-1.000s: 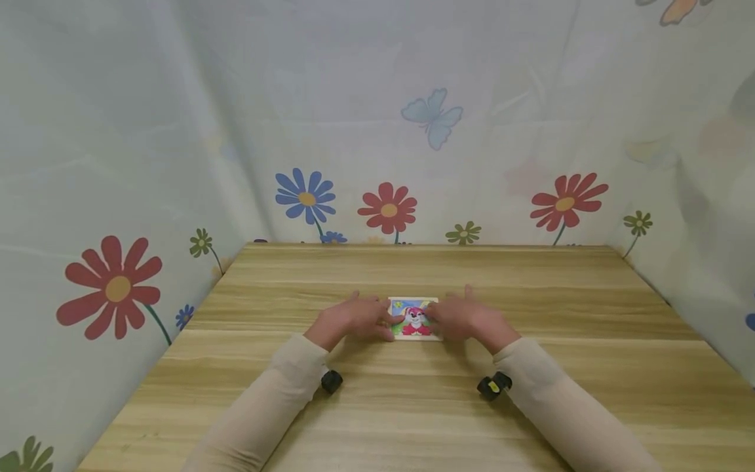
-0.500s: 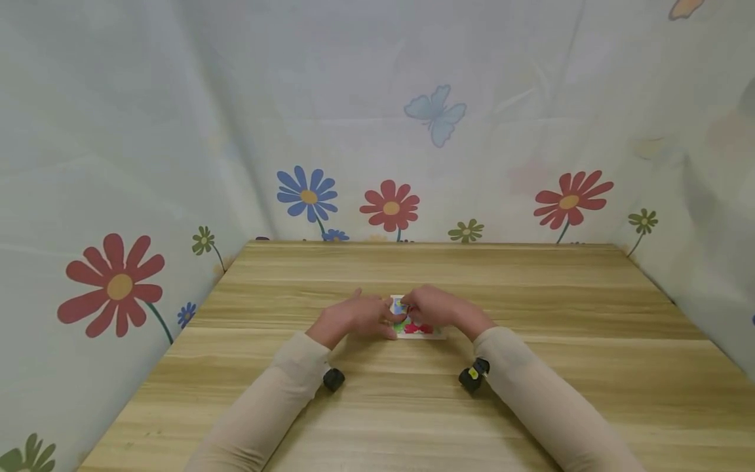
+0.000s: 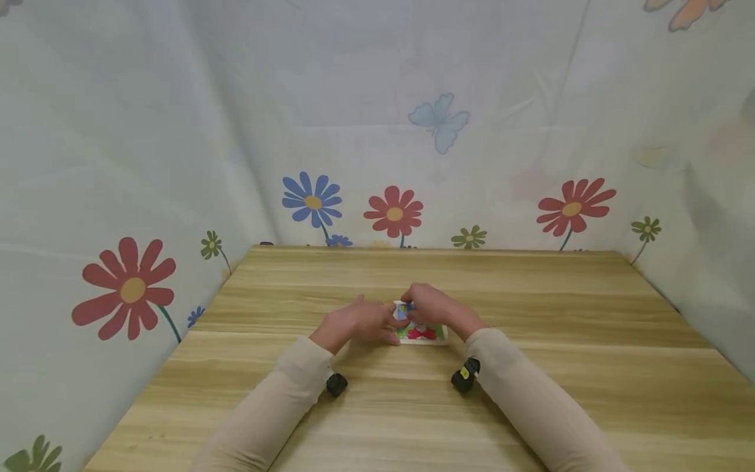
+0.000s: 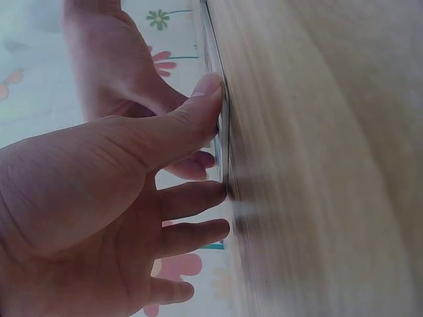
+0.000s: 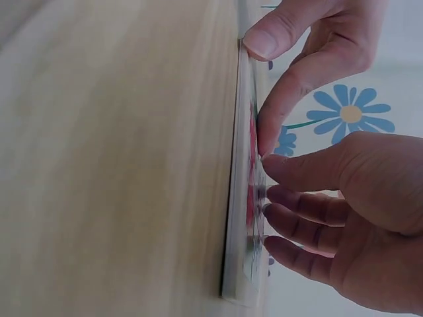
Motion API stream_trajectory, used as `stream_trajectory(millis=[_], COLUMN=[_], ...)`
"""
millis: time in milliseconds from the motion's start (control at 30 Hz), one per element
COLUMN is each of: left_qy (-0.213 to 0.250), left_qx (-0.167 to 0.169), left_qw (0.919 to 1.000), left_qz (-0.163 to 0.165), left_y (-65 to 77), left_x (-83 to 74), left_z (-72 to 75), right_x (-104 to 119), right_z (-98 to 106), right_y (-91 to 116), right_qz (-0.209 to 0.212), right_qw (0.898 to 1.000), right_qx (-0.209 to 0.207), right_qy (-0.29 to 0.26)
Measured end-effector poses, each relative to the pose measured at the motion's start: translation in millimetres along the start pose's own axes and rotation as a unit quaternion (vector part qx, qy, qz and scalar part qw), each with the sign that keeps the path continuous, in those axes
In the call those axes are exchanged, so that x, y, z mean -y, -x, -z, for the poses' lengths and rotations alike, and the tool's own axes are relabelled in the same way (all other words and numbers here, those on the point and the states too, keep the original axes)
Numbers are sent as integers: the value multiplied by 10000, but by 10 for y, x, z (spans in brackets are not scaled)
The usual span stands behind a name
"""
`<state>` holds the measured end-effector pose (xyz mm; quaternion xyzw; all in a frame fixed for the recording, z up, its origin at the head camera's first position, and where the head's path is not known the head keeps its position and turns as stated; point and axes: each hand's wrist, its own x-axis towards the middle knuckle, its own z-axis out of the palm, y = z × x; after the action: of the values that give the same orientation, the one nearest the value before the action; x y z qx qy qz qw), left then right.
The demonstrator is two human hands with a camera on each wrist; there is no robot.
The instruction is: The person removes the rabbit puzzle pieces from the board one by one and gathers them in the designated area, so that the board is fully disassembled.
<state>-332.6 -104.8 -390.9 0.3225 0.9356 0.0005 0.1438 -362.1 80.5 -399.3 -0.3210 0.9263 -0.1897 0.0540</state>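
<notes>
A small board with a pale rim and a printed cartoon animal (image 3: 423, 333) lies flat on the wooden table. My left hand (image 3: 362, 321) holds its left end: in the right wrist view the left thumb (image 5: 263, 41) is at the near edge and the index finger (image 5: 277, 109) touches the picture. Over the board's upper part, my right hand (image 3: 433, 305) bends down with its fingertips on the printed face. From the side, the right thumb (image 5: 301, 170) and fingers meet the top surface. Whether they pinch a loose piece is hidden.
The wooden table (image 3: 531, 393) extends around both forearms. A black wrist camera sits under each sleeve, one at the left cuff (image 3: 336, 384) and one at the right (image 3: 466, 376). Flower-printed fabric (image 3: 330, 131) encloses the back and sides.
My right hand has moved left from the board's right end, over the picture's upper part, and stayed there for the last half second. My left hand keeps its place at the left end.
</notes>
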Motion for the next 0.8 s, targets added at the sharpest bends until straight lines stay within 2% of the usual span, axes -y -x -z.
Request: stream_trajectory(millis=[367, 800], left_qy=[73, -32], left_qx=[13, 73], left_qw=[10000, 9999], left_qz=[-53, 64], left_y=[-9, -21], left_x=[-12, -22], left_z=[-8, -11], right_x=[7, 23], right_z=[-6, 44], right_y=[-58, -54], right_qz=[-29, -410], right_qw=[9999, 9991], right_qx=[94, -67], right_qy=[119, -132])
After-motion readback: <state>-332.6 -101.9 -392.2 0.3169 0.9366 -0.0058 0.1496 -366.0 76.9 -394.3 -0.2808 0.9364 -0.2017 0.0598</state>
